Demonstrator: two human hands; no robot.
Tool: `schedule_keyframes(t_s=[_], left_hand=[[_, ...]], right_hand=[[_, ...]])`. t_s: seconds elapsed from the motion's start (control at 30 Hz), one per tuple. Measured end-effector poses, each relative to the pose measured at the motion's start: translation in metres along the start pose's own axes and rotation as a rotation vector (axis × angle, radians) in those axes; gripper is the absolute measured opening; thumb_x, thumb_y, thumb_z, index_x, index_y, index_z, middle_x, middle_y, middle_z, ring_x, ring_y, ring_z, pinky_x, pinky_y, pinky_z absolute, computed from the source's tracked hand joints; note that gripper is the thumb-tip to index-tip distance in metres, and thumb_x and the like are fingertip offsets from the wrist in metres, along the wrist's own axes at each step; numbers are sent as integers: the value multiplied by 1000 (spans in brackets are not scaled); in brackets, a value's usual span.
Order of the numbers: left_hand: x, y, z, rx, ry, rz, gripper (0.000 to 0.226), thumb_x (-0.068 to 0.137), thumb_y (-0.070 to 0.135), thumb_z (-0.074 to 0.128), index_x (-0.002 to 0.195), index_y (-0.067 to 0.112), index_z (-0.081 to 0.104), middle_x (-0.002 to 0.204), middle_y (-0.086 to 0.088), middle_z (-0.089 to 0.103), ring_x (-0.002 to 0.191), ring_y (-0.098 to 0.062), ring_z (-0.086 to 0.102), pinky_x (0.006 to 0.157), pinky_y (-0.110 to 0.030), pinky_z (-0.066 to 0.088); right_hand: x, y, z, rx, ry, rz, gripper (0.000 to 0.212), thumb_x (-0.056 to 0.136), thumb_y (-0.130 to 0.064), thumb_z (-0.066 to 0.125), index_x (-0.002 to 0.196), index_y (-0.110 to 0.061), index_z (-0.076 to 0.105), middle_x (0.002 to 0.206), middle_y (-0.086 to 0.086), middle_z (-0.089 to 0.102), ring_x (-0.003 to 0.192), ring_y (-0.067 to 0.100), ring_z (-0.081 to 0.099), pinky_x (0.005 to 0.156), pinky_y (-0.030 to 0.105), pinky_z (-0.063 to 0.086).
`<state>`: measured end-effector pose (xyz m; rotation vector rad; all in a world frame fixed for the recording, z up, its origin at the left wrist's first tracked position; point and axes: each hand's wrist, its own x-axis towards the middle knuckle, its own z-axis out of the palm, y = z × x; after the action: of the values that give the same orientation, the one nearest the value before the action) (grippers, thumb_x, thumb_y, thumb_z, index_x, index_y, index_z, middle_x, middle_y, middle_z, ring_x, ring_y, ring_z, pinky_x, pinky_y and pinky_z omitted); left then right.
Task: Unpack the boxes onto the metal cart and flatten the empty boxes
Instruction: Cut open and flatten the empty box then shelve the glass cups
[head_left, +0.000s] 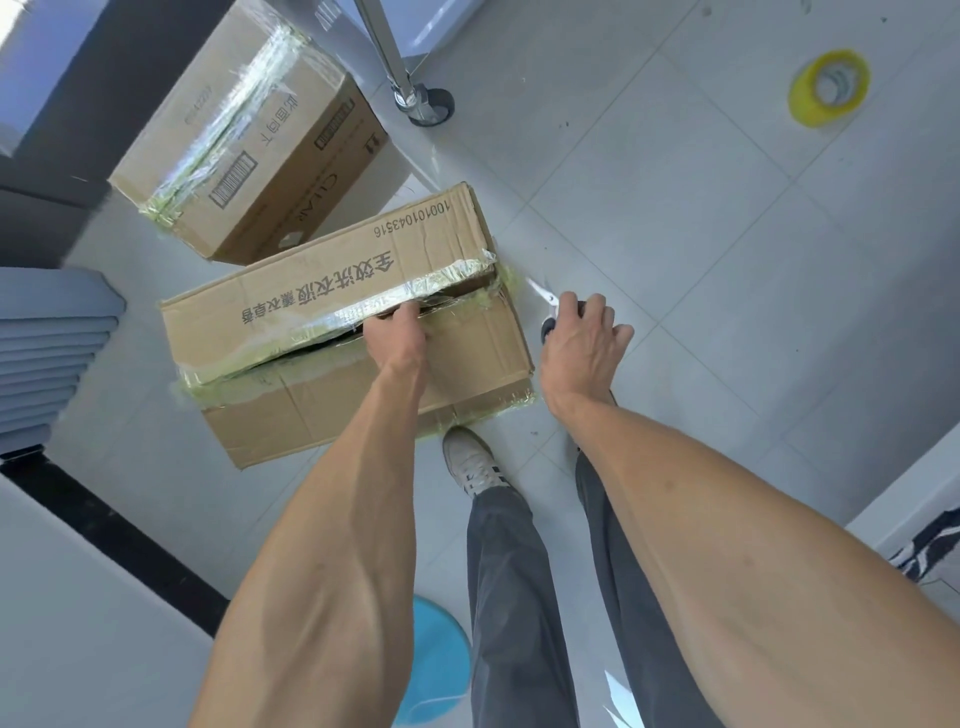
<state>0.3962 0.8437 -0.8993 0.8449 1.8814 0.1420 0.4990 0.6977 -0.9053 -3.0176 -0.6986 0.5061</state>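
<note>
A person stands over a brown cardboard box with Chinese print and shiny clear tape (332, 332) lying on the pale tiled floor (727, 260). The left hand (397, 335) curls its fingers into the slit top seam, gripping a flap edge. The right hand (582, 345), just right of the box, holds small white-bladed scissors (543, 296). A second taped brown cardboard box (249, 140) sits sealed farther left. A chrome cart leg with caster wheel (423, 101) stands beyond. By my judgement the work is early: one seam is cut, nothing is unpacked, nothing flattened.
</note>
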Motion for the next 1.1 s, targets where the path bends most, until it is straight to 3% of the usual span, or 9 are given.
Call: schedule_keyframes(t_s=[0.13, 0.2, 0.27, 0.43, 0.57, 0.7, 0.83, 0.97, 1.1], left_hand=[[-2, 12, 4, 18, 38, 16, 28, 88, 25, 61, 100, 5, 47, 92, -7, 55, 80, -19, 50, 73, -34, 40], [-7, 18, 6, 24, 73, 2, 22, 86, 26, 62, 85, 6, 53, 81, -3, 55, 73, -19, 50, 69, -32, 39], [-10, 18, 6, 55, 129, -18, 24, 83, 27, 61, 70, 10, 49, 71, -2, 53, 66, -20, 48, 66, -32, 39], [-19, 5, -2, 258, 269, 12, 30, 79, 37, 64, 67, 11, 55, 67, -2, 56, 66, -21, 52, 68, -33, 44], [-28, -4, -9, 188, 275, 77, 21, 79, 29, 57, 63, 18, 64, 65, 5, 66, 71, -22, 61, 67, -29, 43], [-52, -7, -22, 162, 396, 173, 16, 85, 22, 57, 90, 22, 72, 83, 5, 66, 81, -18, 59, 72, -24, 38], [-60, -21, -52, 252, 348, 74, 15, 91, 19, 52, 91, 21, 67, 87, 0, 65, 83, -22, 59, 73, -29, 44], [-35, -37, -102, 245, 346, -57, 27, 92, 21, 52, 117, 18, 61, 115, -6, 65, 101, -28, 60, 90, -39, 50], [-1, -48, -157, 305, 397, -74, 36, 91, 18, 53, 127, 13, 54, 126, -12, 56, 114, -33, 55, 91, -38, 43]], right_hand=[[-14, 2, 2, -3, 35, -102, 27, 77, -2, 67, 98, -17, 60, 97, 8, 53, 88, 26, 50, 79, 39, 35], [-18, -2, 0, 39, 32, -132, 27, 76, -3, 69, 98, -16, 61, 99, 9, 55, 90, 27, 51, 79, 39, 34], [-20, -9, -2, 84, 38, -83, 26, 76, -2, 68, 97, -16, 61, 98, 9, 54, 89, 27, 51, 77, 38, 32], [-13, -17, -11, 267, -34, 212, 25, 89, -19, 61, 113, -16, 57, 109, 7, 52, 101, 26, 50, 82, 36, 30], [-8, -15, -21, 294, -14, 118, 31, 90, -24, 61, 120, -18, 57, 111, 7, 52, 104, 26, 49, 84, 34, 31], [-3, -24, -38, 347, 14, 77, 34, 88, -24, 61, 122, -19, 57, 111, 7, 52, 104, 27, 49, 86, 35, 32], [-6, -55, -57, 320, -56, -156, 31, 89, -26, 57, 119, -18, 58, 109, 7, 53, 102, 27, 50, 86, 37, 37], [-21, -100, -59, 251, -161, -373, 29, 90, -27, 54, 117, -17, 56, 109, 8, 55, 102, 28, 53, 89, 39, 39], [-42, -135, -45, 255, -197, -190, 35, 94, -28, 53, 125, -12, 49, 116, 13, 56, 101, 32, 56, 87, 40, 41]])
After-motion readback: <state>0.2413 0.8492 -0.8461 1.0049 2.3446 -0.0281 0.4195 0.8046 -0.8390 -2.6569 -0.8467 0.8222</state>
